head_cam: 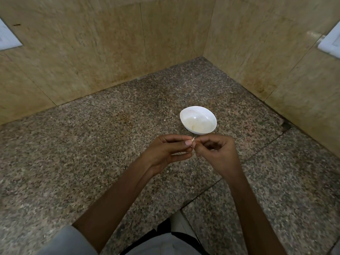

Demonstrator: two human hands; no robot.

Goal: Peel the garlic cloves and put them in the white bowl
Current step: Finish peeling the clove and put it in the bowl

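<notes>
A small white bowl (198,120) stands on the speckled granite counter (92,144), just beyond my hands; pale peeled garlic pieces lie blurred at its bottom. My left hand (168,151) pinches a small garlic clove (193,143) between thumb and forefinger. My right hand (218,153) meets it from the right, its fingertips curled in and pinching at the clove's papery skin. Only the clove's tip shows; the rest is hidden between the fingers.
Beige stone walls (110,52) close off the counter's back and right, forming a corner behind the bowl. A seam (211,188) runs diagonally across the counter under my right forearm. White fittings sit at the far left and far right edges.
</notes>
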